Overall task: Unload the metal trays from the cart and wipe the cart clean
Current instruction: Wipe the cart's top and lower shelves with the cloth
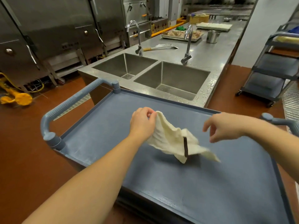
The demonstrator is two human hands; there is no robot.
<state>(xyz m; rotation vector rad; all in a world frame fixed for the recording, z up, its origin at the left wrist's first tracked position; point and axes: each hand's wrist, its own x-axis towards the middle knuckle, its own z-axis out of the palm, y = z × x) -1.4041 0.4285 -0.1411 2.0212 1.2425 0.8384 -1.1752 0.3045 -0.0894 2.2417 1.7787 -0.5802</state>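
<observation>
The blue-grey plastic cart (100,131) stands in front of me, its top shelf bare of trays. My left hand (142,122) pinches one corner of a cream-white cloth (171,139) with a dark loop tag. The cloth hangs just above the shelf's middle, its lower end blurred. My right hand (223,128) hovers to the right of the cloth, fingers apart and curled, holding nothing. A metal tray (181,35) with food sits far back on the steel counter.
A steel counter with a double sink (171,78) and two taps abuts the cart's far edge. A steel pot (212,36) and a second tray stand further back. Another grey cart (273,67) stands at right. Steel cabinets line the left; yellow equipment (17,97) lies on the red floor.
</observation>
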